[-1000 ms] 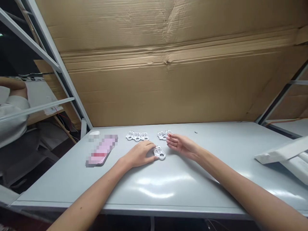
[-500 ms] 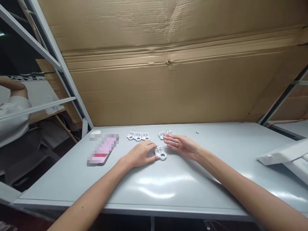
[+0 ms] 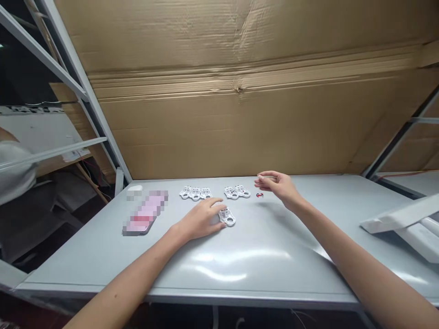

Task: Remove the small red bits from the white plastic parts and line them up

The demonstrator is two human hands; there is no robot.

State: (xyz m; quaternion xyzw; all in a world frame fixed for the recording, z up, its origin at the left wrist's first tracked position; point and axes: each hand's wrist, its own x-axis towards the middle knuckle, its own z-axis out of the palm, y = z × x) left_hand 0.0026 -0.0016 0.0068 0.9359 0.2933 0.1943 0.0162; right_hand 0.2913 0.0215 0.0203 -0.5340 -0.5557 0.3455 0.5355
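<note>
My left hand [image 3: 199, 220] lies on the grey table [image 3: 274, 269], its fingers around the left end of a white plastic part [image 3: 227, 217] with round holes. My right hand [image 3: 276, 185] hangs raised above the far side of the table, fingers curled and nothing visible in them. Just below its fingertips, a tiny red and black piece [image 3: 259, 195] lies on the tabletop. Farther back stand a row of three white parts [image 3: 195, 193] and a pair of the same kind [image 3: 237, 192].
A blurred pink flat object [image 3: 146, 212] and a small white object [image 3: 135, 188] lie at the table's left. A cardboard sheet [image 3: 222, 91] rises behind, within a metal frame [image 3: 78, 87]. White profiles [image 3: 401, 219] sit at right. A person's white sleeve [image 3: 13, 171] shows far left.
My right hand has lifted off the white pair and moved right. The tiny red and black piece now lies on the table. My left hand has stayed in place.
</note>
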